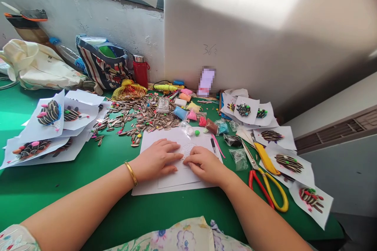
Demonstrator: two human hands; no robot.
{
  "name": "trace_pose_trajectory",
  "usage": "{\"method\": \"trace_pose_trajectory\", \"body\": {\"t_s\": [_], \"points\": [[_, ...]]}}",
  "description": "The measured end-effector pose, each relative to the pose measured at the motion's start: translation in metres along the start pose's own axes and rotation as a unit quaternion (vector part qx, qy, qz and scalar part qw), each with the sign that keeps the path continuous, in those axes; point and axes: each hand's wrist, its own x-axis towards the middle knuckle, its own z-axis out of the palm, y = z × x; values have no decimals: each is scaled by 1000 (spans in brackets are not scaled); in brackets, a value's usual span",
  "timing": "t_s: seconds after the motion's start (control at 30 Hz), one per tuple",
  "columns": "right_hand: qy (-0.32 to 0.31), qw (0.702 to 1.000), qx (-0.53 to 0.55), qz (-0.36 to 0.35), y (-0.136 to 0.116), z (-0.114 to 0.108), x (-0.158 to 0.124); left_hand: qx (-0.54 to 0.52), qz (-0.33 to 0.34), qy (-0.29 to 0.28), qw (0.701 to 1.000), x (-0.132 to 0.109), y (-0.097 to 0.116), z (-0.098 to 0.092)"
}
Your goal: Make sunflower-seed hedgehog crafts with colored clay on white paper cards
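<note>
The left hand [156,160] and right hand [204,164] lay flat, spread slightly, fingertips nearly meeting, pressing a white paper sheet [173,180] near the green worktop's [59,192] front edge. The sheet's long axis ran crosswise, slightly tilted. Striped sunflower seeds [141,117] lay heaped beyond it; red-and-yellow-handled scissors [265,192] lay rightward.

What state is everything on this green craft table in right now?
Left hand: flat on the white paper sheet
Right hand: resting on that sheet
Red-and-yellow-handled scissors: lying closed
Red flask: upright, capped
Striped sunflower seeds: loose, scattered
</note>
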Motion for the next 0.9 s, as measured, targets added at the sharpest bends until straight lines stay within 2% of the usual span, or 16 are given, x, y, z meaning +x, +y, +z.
{"method": "trace_pose_trajectory", "body": {"t_s": [0.23, 0.47, 0.73, 0.9], "points": [[0, 999, -42, -12, 0, 8, -1, -2, 0, 8, 1000, 0, 1, 0], [7, 1000, 10, 20, 0, 0, 1, 1, 8, 1, 1000, 0, -1, -2], [6, 1000, -5, 23, 4, 6, 2, 10, 17, 1, 1000, 0, -1, -3], [22, 999, 26, 39, 4, 4, 2, 13, 19, 4, 1000, -1, -2, -2]]}}
